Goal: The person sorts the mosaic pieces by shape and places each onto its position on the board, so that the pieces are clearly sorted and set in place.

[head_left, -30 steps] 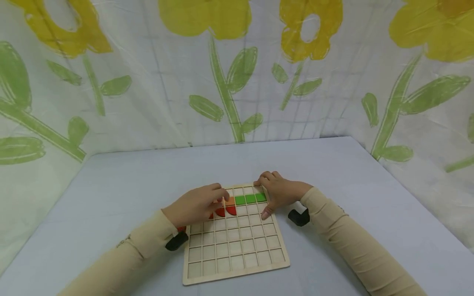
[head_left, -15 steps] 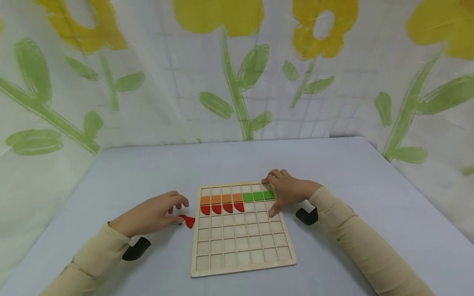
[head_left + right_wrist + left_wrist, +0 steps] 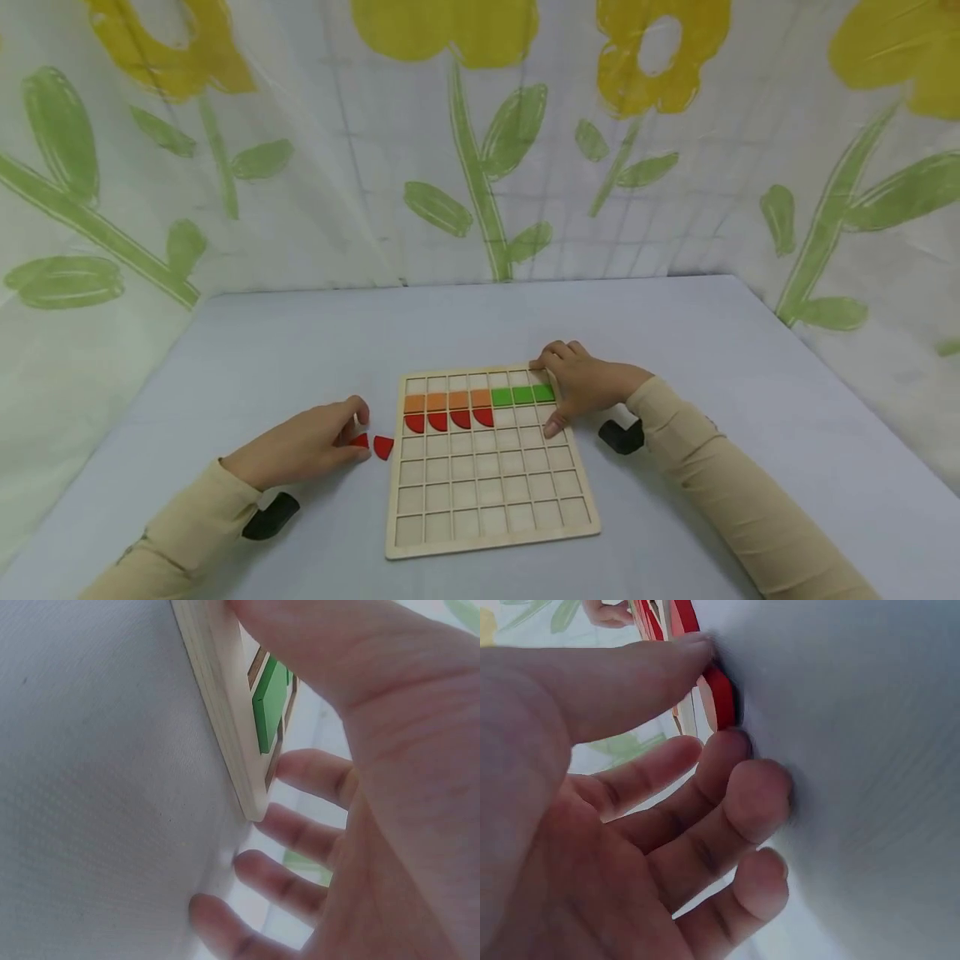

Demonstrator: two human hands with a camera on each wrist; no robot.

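My left hand [image 3: 311, 442] is beside the board on the left, thumb and a finger pinching a red quarter-circle piece [image 3: 720, 697] low at the tabletop. Between it and the board lies another red quarter-circle piece [image 3: 383, 447]. The wooden grid board [image 3: 493, 546] carries a row of orange squares [image 3: 437, 402] and green squares [image 3: 522, 395]. Under the orange ones sits a row of red quarter-circles [image 3: 415, 422]. My right hand [image 3: 592, 387] rests spread at the board's far right corner, thumb on its right side, fingertips touching the far edge.
A pale table [image 3: 300, 333] bears the board. Behind it hangs a white cloth [image 3: 300, 200] printed with yellow flowers and green leaves. Black wrist cameras [image 3: 272, 517] sit under both sleeves.
My left hand has left the board's red row and moved left to the loose red pieces, where its fingers have closed on one. The right hand keeps its place on the board.
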